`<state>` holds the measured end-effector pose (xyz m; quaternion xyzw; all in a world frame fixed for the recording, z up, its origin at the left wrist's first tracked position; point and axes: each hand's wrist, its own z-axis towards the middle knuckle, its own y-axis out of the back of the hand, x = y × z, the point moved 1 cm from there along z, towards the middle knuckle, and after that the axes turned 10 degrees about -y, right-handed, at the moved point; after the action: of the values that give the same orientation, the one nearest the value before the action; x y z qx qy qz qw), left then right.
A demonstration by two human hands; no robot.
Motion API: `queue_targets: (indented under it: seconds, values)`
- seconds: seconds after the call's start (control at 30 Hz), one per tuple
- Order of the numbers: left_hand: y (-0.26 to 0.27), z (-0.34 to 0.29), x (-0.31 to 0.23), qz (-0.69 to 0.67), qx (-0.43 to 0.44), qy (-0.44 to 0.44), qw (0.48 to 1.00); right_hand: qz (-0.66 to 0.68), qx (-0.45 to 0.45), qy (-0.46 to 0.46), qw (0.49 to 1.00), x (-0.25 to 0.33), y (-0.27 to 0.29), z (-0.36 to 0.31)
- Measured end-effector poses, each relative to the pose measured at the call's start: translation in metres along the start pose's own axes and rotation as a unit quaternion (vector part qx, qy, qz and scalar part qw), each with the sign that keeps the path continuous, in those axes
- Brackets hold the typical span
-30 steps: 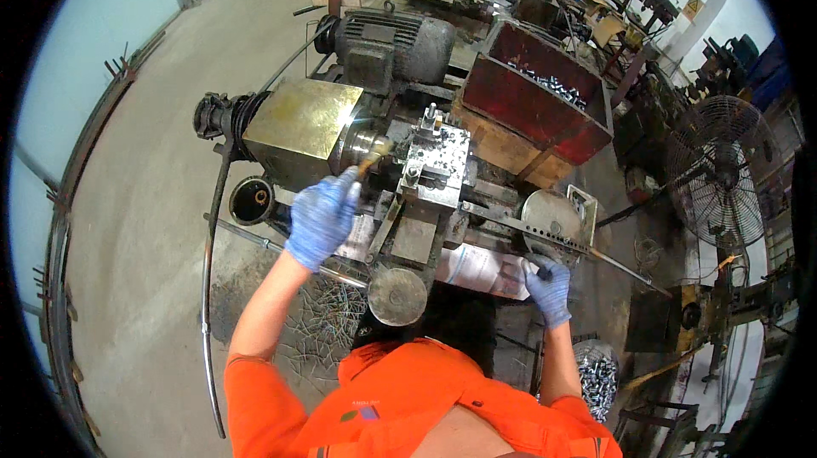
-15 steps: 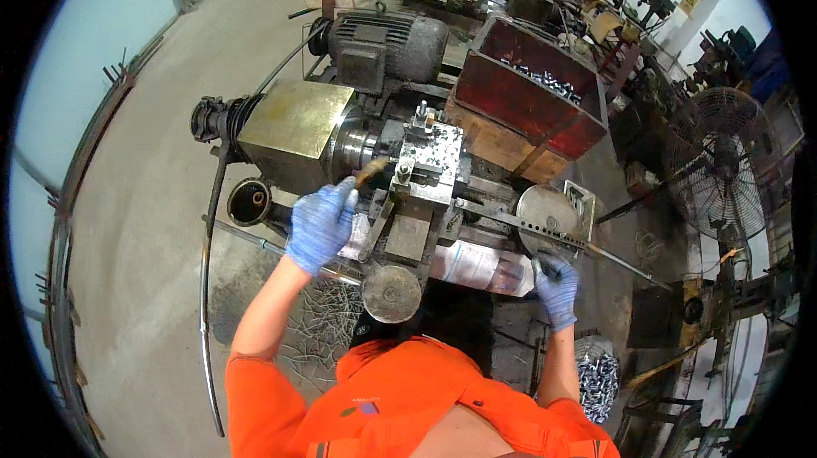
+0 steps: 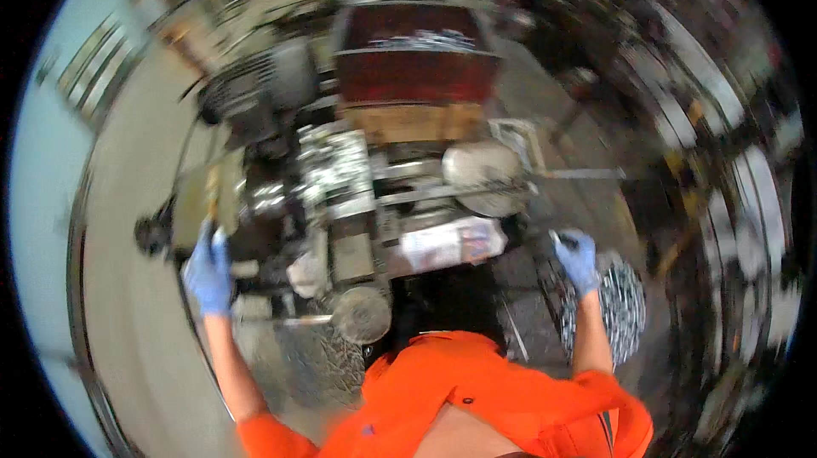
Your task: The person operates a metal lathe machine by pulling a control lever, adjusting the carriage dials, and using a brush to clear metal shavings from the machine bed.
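Note:
My left hand point(image 3: 208, 275), in a blue glove, is closed round a slim tan brush point(image 3: 213, 194). The brush points away from me over the yellowish cover of the lathe headstock point(image 3: 194, 211). My right hand point(image 3: 577, 264), gloved too with dark fingertips, has its fingers drawn together; something small and pale shows at the tips, too blurred to name. Just below that hand is a round container of small shiny metal parts point(image 3: 625, 309). Between the hands stands the lathe, with its bright metal tool block point(image 3: 336, 170) and a round handwheel point(image 3: 362, 315).
Behind the lathe, a dark red bin point(image 3: 417, 75) with metal pieces rests on a wooden block point(image 3: 417, 122). A round plate point(image 3: 485, 175) and a printed sheet point(image 3: 451, 245) lie right of the tool block. A motor point(image 3: 255, 88) stands far left. Metal shavings point(image 3: 328, 369) litter the floor.
The view has swung right and is blurred. My left hand has drawn the brush left, away from the chuck and tool block. My right hand has moved off the printed sheet's end toward the parts container.

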<state>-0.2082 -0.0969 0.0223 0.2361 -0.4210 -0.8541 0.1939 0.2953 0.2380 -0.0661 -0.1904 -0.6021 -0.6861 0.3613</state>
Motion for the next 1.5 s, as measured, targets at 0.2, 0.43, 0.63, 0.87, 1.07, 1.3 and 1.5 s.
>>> queue_targets:
  seconds: [0.2, 0.43, 0.63, 0.87, 1.07, 1.3, 1.5]
  values:
    - [0.021, -0.055, 0.0, -0.152, -0.142, 0.158, 0.965, -0.051, -0.047, -0.168, 0.983, -0.094, 0.074, 0.015]
    - [-0.109, -0.155, 0.047, -0.096, 0.09, 0.075, 0.988, -0.208, -0.06, -0.341, 0.915, -0.242, 0.122, -0.001]
    - [-0.098, -0.145, 0.027, -0.192, 0.124, 0.171, 0.958, -0.334, 0.042, -0.375, 0.863, -0.275, 0.089, -0.003]
    - [-0.09, -0.138, 0.007, -0.155, 0.147, 0.201, 0.956, -0.38, 0.151, -0.367, 0.836, -0.26, 0.078, 0.023]
    - [-0.091, -0.14, 0.018, -0.029, 0.121, 0.133, 0.983, -0.451, 0.195, -0.34, 0.802, -0.306, 0.056, 0.038]
    - [-0.102, -0.13, -0.002, -0.04, 0.102, 0.165, 0.98, -0.404, 0.253, -0.306, 0.824, -0.368, 0.065, 0.051]
    - [-0.093, -0.14, 0.005, -0.002, 0.096, 0.124, 0.988, -0.355, 0.07, -0.219, 0.906, -0.341, 0.055, 0.041]
